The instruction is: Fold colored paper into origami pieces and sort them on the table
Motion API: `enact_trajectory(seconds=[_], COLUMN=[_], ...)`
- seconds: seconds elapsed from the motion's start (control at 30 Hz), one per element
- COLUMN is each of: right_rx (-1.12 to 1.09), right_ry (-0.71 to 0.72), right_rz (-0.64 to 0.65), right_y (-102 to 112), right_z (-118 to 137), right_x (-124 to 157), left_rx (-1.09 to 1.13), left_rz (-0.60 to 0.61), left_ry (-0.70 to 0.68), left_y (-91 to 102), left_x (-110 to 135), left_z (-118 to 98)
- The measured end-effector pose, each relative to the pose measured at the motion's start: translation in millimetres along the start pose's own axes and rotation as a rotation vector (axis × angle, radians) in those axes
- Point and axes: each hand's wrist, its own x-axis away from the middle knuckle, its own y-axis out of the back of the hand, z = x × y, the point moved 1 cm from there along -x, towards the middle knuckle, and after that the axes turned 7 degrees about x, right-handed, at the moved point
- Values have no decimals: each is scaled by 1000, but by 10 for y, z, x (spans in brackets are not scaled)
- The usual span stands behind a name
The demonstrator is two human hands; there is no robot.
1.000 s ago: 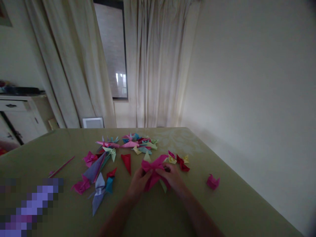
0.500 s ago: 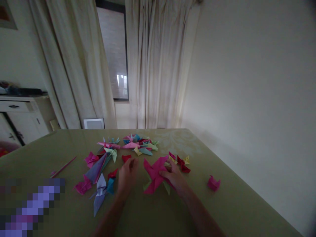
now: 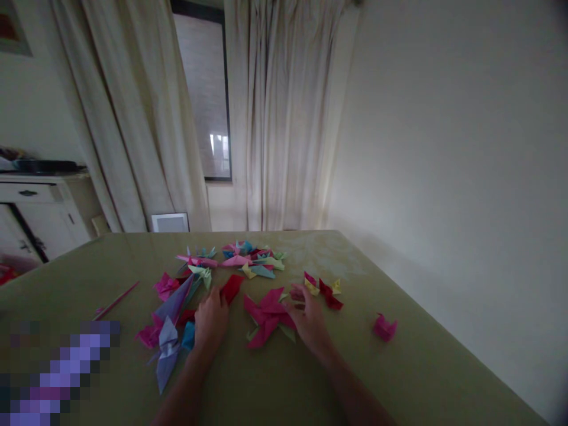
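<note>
Paper pinwheel (image 3: 269,313) lies on the table (image 3: 426,373), the right hand (image 3: 309,316) beside it, fingers (image 3: 298,291) loosely parted; the left hand (image 3: 213,316) has moved to red paper (image 3: 233,288), grip unclear, so work now spans both.

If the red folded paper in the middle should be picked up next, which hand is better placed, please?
Probably the left hand: its fingertips are at the red folded paper. The right hand is farther, beyond the pink paper star.
</note>
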Motion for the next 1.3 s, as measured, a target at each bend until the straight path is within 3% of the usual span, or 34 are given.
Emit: enact_trajectory(seconds=[0.1, 0.17, 0.27, 0.33, 0.43, 0.6, 0.9, 1.3], right_rx=[-49, -131, -329, -447, -514, -512, -431, -430], right_ry=[32, 45, 23, -18, -49, -50, -23, 32], right_rz=[33, 111, 200, 172, 102, 79, 236, 282], right_y=[4, -23, -76, -87, -42, 49, -27, -34], right_z=[131, 190, 210, 198, 194, 204, 226, 236], right_x=[31, 68, 105, 93, 24, -79, 57, 132], left_rx=[151, 275, 449, 553, 755, 949, 899, 877], left_rz=[-132, -138, -2, 101, 217, 370, 267, 170], left_ry=[-42, -119, -265, -323, -264, -144, -147, -109], left_y=[34, -20, -180, -272, -343, -414, -428, -345], left_x=[7, 102, 356, 532, 692, 698, 729, 711], left_z=[-104, -259, -556, -726, -845, -783, -770, -787])
